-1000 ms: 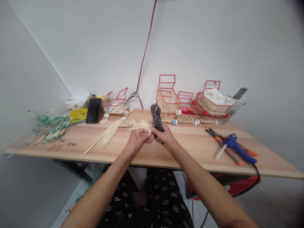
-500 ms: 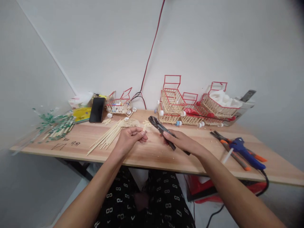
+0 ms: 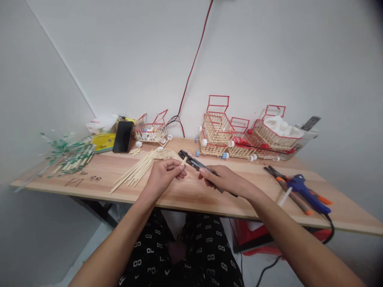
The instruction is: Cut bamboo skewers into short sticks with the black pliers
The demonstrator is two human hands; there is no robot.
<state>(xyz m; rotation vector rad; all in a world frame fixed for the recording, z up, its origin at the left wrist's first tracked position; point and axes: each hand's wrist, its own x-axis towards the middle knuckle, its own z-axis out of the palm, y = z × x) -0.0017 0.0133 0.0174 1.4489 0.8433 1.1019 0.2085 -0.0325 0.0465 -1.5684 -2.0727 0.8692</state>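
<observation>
My left hand (image 3: 165,172) pinches a short wooden stick (image 3: 184,161) between thumb and fingertips, just above the wooden table (image 3: 191,191). My right hand (image 3: 223,180) grips the handles of dark pliers (image 3: 191,160), whose jaws point left and lie right beside the stick's tip. A loose bundle of long wooden sticks (image 3: 136,169) lies on the table just left of my left hand.
Several red-framed stick carts (image 3: 239,135) stand along the wall, another small cart (image 3: 151,129) to the left. A blue glue gun (image 3: 302,189) and orange-handled pliers (image 3: 295,190) lie at right. A black phone (image 3: 122,136), a yellow pack (image 3: 103,142) and green-tipped sticks (image 3: 72,157) sit at left.
The pliers went from upright to lying low and pointing left, and my right hand drew apart from my left. The jaws have since come back beside the stick.
</observation>
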